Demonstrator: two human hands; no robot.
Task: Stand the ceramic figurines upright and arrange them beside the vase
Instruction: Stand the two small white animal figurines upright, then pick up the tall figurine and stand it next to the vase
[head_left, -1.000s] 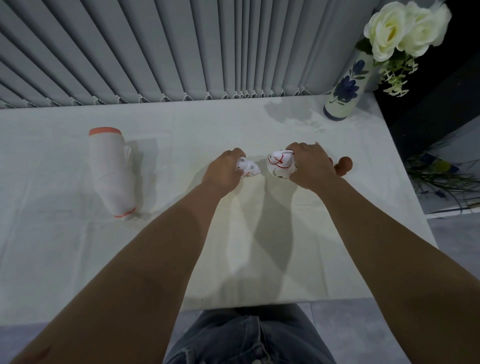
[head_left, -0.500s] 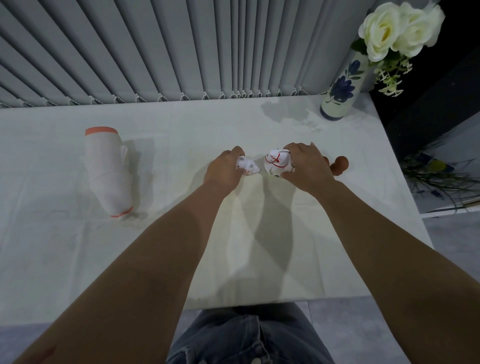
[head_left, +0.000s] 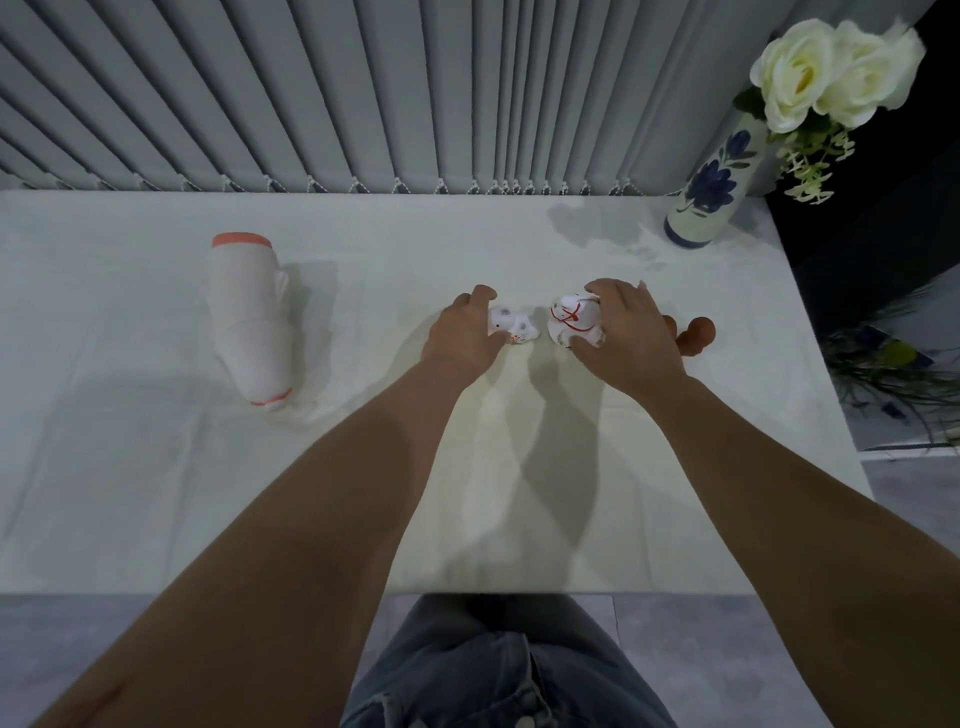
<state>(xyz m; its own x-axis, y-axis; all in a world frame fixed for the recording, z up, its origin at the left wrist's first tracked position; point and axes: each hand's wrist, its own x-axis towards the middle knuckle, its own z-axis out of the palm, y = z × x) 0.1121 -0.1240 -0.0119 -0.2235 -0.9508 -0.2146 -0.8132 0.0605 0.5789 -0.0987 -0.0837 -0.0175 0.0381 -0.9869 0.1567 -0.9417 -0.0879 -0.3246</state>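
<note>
Two small white ceramic figurines sit mid-table. My left hand (head_left: 462, 332) grips the smaller figurine (head_left: 511, 325), which has grey spots and a red mark. My right hand (head_left: 631, 332) closes over the larger figurine (head_left: 574, 319), white with red cord lines, holding it fairly upright. Just right of my right hand lies a small brown figurine (head_left: 696, 332), partly hidden behind it. The vase (head_left: 709, 189), cream with blue flowers and white roses, stands at the table's back right corner, well apart from both hands.
A tall white figure with an orange top (head_left: 249, 317) lies on its side at the left of the white table (head_left: 156, 493). Grey vertical blinds (head_left: 363, 93) run along the back edge. Plants (head_left: 893, 374) sit off the table's right side.
Both hands stay on their figurines. The larger figurine in my right hand has been turned a bit more upright, and the smaller one shows more beyond my left fingers.
</note>
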